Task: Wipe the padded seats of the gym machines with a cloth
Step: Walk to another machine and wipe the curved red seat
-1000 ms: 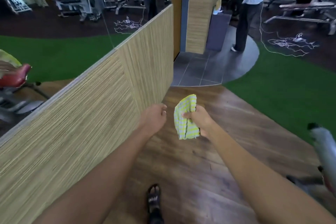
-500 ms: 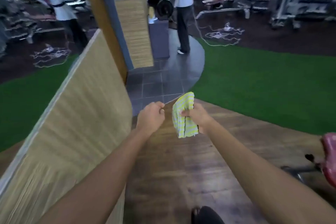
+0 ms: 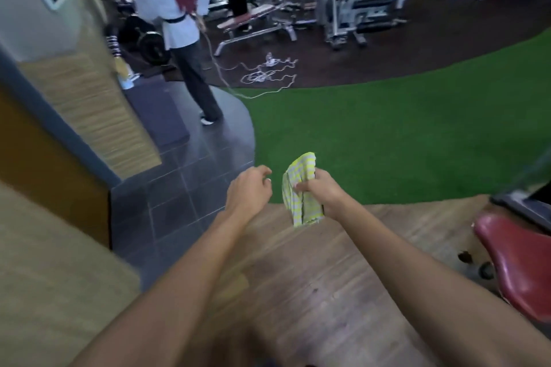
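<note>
My right hand [image 3: 320,191] grips a yellow and white striped cloth [image 3: 301,191], which hangs folded from my fingers above the wooden floor. My left hand [image 3: 249,191] floats just left of the cloth, fingers loosely curled and apart, holding nothing. A red padded seat [image 3: 518,262] of a gym machine shows at the lower right edge, well right of my right forearm. Further off stands a bench with a red pad [image 3: 253,16] among grey weight machines [image 3: 357,0].
A straw-textured partition wall [image 3: 44,292] and a pillar [image 3: 89,104] stand on my left. A person in a white top [image 3: 176,21] stands on the dark tiles ahead, with a white cable [image 3: 265,77] coiled on the floor. Green turf [image 3: 387,134] spreads ahead.
The view has swung to the right: the partition slid to the left edge and the red seat came into sight at the lower right. My left hand's fingers have loosened apart.
</note>
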{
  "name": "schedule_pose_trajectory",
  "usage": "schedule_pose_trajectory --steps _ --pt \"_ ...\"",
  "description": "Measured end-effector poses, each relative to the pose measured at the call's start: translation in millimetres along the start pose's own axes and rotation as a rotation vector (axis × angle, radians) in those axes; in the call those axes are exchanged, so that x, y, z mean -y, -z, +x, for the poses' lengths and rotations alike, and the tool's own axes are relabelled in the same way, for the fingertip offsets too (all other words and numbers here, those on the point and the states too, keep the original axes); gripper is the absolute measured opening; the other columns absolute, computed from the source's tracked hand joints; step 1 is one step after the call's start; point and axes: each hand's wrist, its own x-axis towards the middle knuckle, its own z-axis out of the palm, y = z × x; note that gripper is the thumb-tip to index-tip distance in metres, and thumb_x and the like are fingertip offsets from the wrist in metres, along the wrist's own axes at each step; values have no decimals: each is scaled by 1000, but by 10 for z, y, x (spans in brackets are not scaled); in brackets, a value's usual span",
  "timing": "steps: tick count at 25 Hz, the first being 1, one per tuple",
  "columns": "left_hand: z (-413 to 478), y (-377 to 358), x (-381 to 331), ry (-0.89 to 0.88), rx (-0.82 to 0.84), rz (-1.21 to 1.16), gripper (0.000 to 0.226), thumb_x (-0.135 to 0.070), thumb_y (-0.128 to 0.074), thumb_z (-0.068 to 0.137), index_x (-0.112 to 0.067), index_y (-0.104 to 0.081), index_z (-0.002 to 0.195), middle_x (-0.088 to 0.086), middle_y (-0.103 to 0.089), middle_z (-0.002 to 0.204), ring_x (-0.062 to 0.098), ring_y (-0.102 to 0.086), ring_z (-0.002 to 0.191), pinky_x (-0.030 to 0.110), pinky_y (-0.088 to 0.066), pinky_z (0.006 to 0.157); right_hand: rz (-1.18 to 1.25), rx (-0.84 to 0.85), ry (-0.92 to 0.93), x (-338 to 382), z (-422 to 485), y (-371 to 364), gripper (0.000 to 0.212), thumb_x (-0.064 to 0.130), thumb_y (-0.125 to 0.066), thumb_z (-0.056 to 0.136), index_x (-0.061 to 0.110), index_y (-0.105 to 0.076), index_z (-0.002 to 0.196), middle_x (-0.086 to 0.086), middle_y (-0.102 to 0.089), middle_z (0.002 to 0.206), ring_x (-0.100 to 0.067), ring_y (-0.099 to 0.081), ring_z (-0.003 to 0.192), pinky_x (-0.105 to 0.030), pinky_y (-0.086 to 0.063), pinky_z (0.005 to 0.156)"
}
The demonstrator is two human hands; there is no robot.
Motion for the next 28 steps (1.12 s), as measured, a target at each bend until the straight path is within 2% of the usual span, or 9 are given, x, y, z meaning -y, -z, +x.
schedule_pose_trajectory --steps 7,13,16,18,20,23,25,28 --pt "1849 -631 -740 -289 166 1 33 -19 -48 95 -22 -62 125 4 -66 126 26 -60 117 38 -48 98 129 -304 -27 284 1229 895 32 -7 -57 87 0 -60 118 -22 -68 113 -37 -66 105 -51 -54 92" --pt "2587 -1235 -1655 -613 386 24 33 -19 -48 96 -21 -61 127 3 -67 124 24 -61 115 35 -47 94 338 -656 -78 215 1431 1726 27 -9 -57 87 4 -59 111 -16 -67 97 -30 -66 86 -43 -56 82" --pt "2618 -1662 -2236 -790 498 46 33 -20 -49 96 -21 -61 126 2 -67 122 23 -62 114 35 -48 94 460 -845 -113 -34 1307 2170 29 -9 -56 87 0 -58 114 -16 -67 96 -30 -66 83 -42 -57 78" --pt "2545 -1990 -2608 -884 583 59 32 -21 -49 95 -20 -62 124 4 -68 121 24 -62 113 37 -51 94 560 -952 -142 -266 1158 2477 25 -11 -53 88 1 -59 109 -17 -67 95 -29 -66 82 -42 -58 76" --pt "2367 -2354 -2981 -943 657 80 30 -21 -49 94 -20 -63 120 5 -68 118 26 -63 111 38 -51 91 625 -1027 -183 -537 975 2841 22 -11 -52 87 5 -61 98 -20 -67 101 -33 -66 91 -48 -56 86" --pt "2015 -2929 -3521 -1008 717 122 26 -22 -48 92 -19 -65 111 11 -70 109 31 -64 104 39 -53 83 673 -1078 -244 -1057 731 3493 22 -11 -52 85 5 -63 96 -24 -67 107 -37 -66 97 -54 -52 92" --pt "1735 -3396 -3891 -1020 784 137 24 -18 -48 92 -14 -67 107 12 -71 107 32 -64 102 38 -52 82 672 -1112 -305 -1499 592 4015 25 -13 -50 85 -1 -62 104 -24 -66 104 -37 -65 95 -56 -52 93" --pt "1405 -4128 -4382 -979 869 191 26 -14 -46 92 -13 -67 108 11 -70 107 32 -64 102 38 -49 80 629 -1105 -446 -2108 428 4706 32 -12 -48 87 -5 -57 117 -19 -63 103 -34 -62 96 -48 -53 90"
